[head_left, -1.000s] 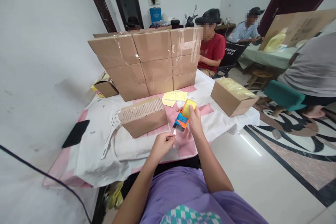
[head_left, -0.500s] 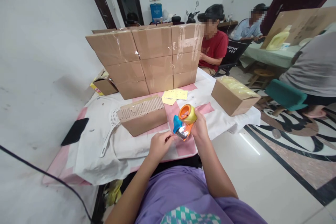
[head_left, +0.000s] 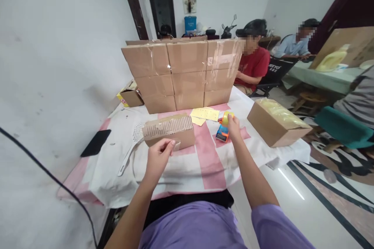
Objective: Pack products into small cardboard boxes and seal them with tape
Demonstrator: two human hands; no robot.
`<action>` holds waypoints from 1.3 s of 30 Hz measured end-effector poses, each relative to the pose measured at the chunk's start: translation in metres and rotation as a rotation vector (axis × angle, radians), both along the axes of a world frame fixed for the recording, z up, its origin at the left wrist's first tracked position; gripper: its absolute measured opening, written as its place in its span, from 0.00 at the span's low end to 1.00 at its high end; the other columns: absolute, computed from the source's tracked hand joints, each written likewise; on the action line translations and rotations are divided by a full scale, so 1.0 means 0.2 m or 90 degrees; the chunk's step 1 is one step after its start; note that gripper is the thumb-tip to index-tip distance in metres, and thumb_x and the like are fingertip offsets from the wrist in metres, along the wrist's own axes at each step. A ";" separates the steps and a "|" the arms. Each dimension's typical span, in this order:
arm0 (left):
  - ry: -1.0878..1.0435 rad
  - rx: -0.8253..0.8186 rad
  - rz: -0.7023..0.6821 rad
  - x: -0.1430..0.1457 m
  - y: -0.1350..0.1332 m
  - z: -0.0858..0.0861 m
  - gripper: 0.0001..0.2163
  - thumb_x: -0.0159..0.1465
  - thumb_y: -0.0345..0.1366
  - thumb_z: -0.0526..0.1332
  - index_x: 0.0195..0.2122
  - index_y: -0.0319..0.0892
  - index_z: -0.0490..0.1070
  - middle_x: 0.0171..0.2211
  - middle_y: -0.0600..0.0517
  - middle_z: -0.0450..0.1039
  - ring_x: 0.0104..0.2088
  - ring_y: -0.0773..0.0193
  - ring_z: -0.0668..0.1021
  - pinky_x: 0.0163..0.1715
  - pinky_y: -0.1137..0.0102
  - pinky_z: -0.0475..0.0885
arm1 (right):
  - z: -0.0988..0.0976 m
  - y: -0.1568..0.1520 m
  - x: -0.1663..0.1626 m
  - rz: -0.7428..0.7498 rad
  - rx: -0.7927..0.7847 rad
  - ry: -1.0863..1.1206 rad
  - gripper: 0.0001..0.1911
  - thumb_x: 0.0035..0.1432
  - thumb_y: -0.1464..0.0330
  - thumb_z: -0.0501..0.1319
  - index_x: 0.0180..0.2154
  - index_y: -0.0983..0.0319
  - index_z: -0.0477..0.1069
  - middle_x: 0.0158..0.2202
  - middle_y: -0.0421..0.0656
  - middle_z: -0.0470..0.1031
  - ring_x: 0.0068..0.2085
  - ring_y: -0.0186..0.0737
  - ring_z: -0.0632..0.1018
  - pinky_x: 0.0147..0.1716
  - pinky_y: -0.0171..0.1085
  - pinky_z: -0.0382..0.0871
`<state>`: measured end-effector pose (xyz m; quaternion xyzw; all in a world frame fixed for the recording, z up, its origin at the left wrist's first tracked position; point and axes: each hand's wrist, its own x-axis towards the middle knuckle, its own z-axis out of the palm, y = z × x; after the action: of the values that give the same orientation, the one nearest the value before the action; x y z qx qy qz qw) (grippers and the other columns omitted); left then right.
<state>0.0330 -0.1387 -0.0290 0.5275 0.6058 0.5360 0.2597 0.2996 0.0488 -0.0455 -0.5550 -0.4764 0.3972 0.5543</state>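
Pinching the tape (head_left: 177, 146) between thumb and fingers, the left hand (head_left: 160, 155) is just in front of the carton (head_left: 185, 139), near the centre of the frame; its grip is narrow. Right of centre, the right hand (head_left: 234, 127) has its grip around the dispenser (head_left: 223, 132), held tilted above the tabletop (head_left: 175, 175). Behind, between carton and dispenser, lie yellow cards (head_left: 208, 114). A skimmer (head_left: 122, 166) lies left of the carton. A box (head_left: 264, 126) sits at right, and a cardboard partition (head_left: 189, 81) stands upper centre.
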 end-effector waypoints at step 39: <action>0.247 0.146 0.172 -0.23 0.31 0.22 0.08 0.66 0.40 0.65 0.31 0.48 0.81 0.36 0.51 0.78 0.42 0.57 0.76 0.46 0.60 0.68 | 0.16 -0.60 -0.80 0.413 -0.080 0.138 0.20 0.61 0.51 0.61 0.26 0.58 0.69 0.18 0.36 0.67 0.21 0.34 0.67 0.23 0.34 0.60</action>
<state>-0.0138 -0.0763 0.0146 0.5607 0.6444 0.5199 0.0035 0.1402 -0.0711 -0.0129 -0.3624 -0.5412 0.6377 0.4114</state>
